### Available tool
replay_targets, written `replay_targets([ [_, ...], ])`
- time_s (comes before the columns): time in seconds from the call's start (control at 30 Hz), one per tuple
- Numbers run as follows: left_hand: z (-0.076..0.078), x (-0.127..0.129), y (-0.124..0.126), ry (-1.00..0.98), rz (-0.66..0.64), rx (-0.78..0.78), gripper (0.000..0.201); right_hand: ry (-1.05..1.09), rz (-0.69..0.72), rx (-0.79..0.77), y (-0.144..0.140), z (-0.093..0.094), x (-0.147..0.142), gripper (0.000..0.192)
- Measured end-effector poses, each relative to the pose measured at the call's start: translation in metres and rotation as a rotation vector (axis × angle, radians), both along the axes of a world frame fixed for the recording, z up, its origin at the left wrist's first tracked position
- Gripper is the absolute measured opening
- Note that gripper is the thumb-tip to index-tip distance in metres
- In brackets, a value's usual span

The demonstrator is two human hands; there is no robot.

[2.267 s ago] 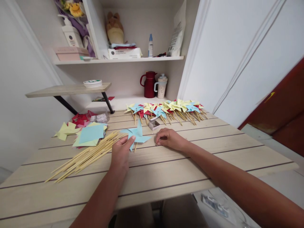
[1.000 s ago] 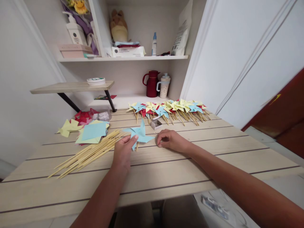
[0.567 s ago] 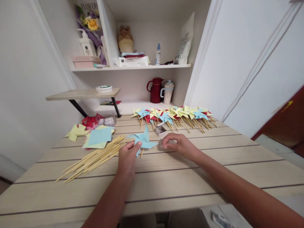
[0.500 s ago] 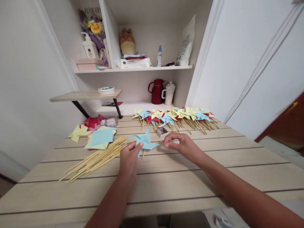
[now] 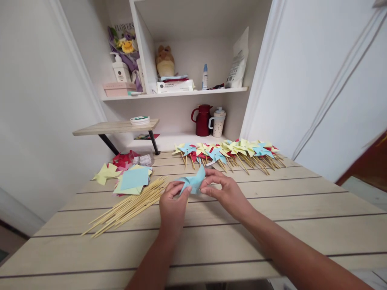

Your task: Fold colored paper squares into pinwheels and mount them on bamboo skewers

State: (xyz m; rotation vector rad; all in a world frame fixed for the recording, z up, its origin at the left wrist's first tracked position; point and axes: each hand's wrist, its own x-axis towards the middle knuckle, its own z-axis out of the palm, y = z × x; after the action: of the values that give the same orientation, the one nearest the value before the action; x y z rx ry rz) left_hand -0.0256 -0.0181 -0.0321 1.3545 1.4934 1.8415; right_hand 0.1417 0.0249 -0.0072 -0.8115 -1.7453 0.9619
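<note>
- The pale wooden slatted table [image 5: 272, 209] fills the lower half of the view, running back to a white wall shelf unit [image 5: 181, 90]
- A long row of finished paper pinwheels in yellow, blue and red on wooden sticks [image 5: 232, 151] lies along the far edge of the table, just beyond the hands
- A loose bundle of thin bamboo skewers [image 5: 127, 205] lies slanted on the table, left of the hands and near them
- A stack of square paper sheets, light blue on top of yellow [image 5: 134, 180], sits just behind the skewers, with cut yellow and red paper pieces [image 5: 113, 167] further left
- A dark red jug [image 5: 203, 120] and a speckled white lidded mug [image 5: 218, 122] stand side by side on the lower shelf
- The right hand [image 5: 226, 193] is over the middle of the table — thumb and fingers pinched on the right side of the light blue folded paper pinwheel [image 5: 193, 183]
- The left hand [image 5: 173, 205] pinches the same pinwheel's left side between thumb and forefinger
- The pinwheel is held between both hands, just above the table and in front of the finished row
</note>
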Motion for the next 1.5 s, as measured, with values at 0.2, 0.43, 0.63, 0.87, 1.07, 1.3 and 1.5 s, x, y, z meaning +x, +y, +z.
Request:
replay_targets([
  [0.2, 0.006, 0.010, -0.009, 0.118, -0.018, 0.053, 0.009, 0.008, 0.051, 0.000, -0.005, 0.001, -0.005, 0.009],
  [0.43, 0.004, 0.015, -0.011, 0.137, 0.025, 0.093, 0.007, -0.003, 0.063, -0.050, -0.008, -0.001, -0.004, 0.007],
  [0.63, 0.006, 0.016, -0.012, 0.138, 0.050, 0.100, 0.007, -0.021, 0.038, -0.045, -0.010, 0.001, -0.004, 0.009],
  [0.87, 0.009, 0.017, -0.012, 0.113, 0.055, 0.099, 0.007, -0.048, 0.021, -0.026, -0.014, 0.004, -0.005, 0.009],
  [1.07, 0.009, 0.017, -0.012, 0.049, 0.022, 0.073, 0.005, -0.050, 0.020, -0.002, -0.014, 0.005, -0.005, 0.008],
  [1.3, 0.000, 0.015, -0.008, -0.029, -0.073, 0.040, 0.009, -0.039, 0.032, 0.014, -0.012, 0.003, -0.005, 0.007],
  [1.5, 0.000, 0.015, -0.006, -0.100, -0.114, -0.001, 0.010, -0.043, 0.009, 0.017, -0.014, 0.003, -0.006, 0.005],
])
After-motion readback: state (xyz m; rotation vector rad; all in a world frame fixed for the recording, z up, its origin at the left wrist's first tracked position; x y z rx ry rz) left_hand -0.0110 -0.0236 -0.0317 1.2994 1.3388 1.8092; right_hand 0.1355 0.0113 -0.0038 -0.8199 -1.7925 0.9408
